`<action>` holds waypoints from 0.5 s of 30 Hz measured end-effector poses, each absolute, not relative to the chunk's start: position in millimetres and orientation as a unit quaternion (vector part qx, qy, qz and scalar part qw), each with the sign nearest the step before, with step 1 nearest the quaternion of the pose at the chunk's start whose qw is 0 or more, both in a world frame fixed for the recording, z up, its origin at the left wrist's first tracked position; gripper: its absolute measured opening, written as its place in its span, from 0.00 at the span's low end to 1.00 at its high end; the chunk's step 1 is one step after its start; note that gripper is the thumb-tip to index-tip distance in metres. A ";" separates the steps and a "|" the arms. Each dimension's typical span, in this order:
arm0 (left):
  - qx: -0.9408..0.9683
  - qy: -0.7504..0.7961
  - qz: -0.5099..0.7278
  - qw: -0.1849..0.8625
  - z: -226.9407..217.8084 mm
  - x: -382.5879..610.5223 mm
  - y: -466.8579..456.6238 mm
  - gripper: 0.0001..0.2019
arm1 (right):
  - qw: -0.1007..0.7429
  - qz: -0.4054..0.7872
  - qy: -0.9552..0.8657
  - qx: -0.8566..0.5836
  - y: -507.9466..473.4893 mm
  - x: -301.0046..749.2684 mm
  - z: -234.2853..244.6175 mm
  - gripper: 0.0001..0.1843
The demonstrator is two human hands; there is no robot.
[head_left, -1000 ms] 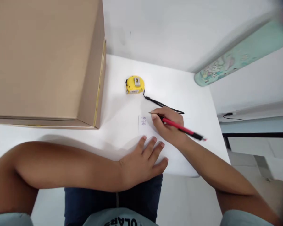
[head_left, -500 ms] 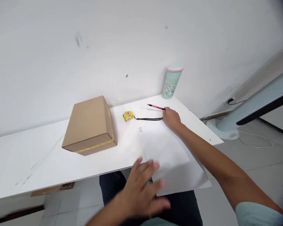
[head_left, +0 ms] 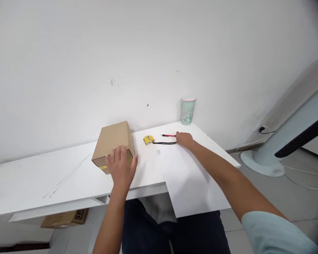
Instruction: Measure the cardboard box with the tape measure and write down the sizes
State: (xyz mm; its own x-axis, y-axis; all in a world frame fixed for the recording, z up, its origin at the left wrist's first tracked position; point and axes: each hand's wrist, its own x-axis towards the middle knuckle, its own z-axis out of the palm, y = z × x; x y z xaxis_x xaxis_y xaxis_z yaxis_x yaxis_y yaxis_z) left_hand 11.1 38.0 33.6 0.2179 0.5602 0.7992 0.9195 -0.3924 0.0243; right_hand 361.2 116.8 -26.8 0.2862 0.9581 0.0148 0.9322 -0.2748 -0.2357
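1. Trousers [head_left: 148, 229], dark blue, show at the bottom of the view below the white counter [head_left: 42, 180]. To the left, a flat carton [head_left: 65, 218] lies on the floor under the counter.
2. A white sheet of paper [head_left: 193, 187] lies on the counter's right part. Its near end hangs over the front edge, and a few small written marks [head_left: 158, 152] sit at its far left corner.
3. The left hand [head_left: 122, 165] reaches forward with an open grip. Its fingers are spread flat against the near corner of the cardboard box [head_left: 112, 139], not closed round it.
4. The box stands on the counter left of the paper, with yellow tape along its lower near edge.
5. The right hand [head_left: 184, 138] rests on the counter past the paper's far edge, at the right end of a red pen [head_left: 169, 135]. Whether its grip is pinching the pen or is only beside it cannot be told.
6. A yellow tape measure [head_left: 148, 139] sits just left of the pen, between box and hand. Its black strap [head_left: 164, 143] runs toward the right hand.
7. A mint cup [head_left: 188, 111] stands upright at the counter's far right corner, against the white wall [head_left: 122, 53].
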 end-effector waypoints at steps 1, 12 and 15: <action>-0.725 -0.546 -0.359 0.219 34.0 17.8 47.1 0.25 | 0.114 0.057 -0.594 -0.794 116.6 352.5 -21.7 0.22; -0.727 -0.559 -0.347 0.196 18.0 -2.5 39.7 0.22 | 0.224 0.130 -0.662 -0.704 156.2 216.1 -35.5 0.33; -0.755 -0.541 -0.325 0.181 21.2 -16.6 23.9 0.22 | 0.254 0.155 -0.669 -0.681 157.5 213.1 -40.9 0.27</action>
State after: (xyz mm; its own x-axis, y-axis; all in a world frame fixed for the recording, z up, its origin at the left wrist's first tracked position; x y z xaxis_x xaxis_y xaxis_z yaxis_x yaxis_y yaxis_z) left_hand -16.6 23.9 21.2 0.2044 0.6980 0.6863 0.9336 -0.3498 0.0777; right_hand 213.1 157.5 -40.9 0.0561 0.9900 0.1291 0.8323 0.0250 -0.5537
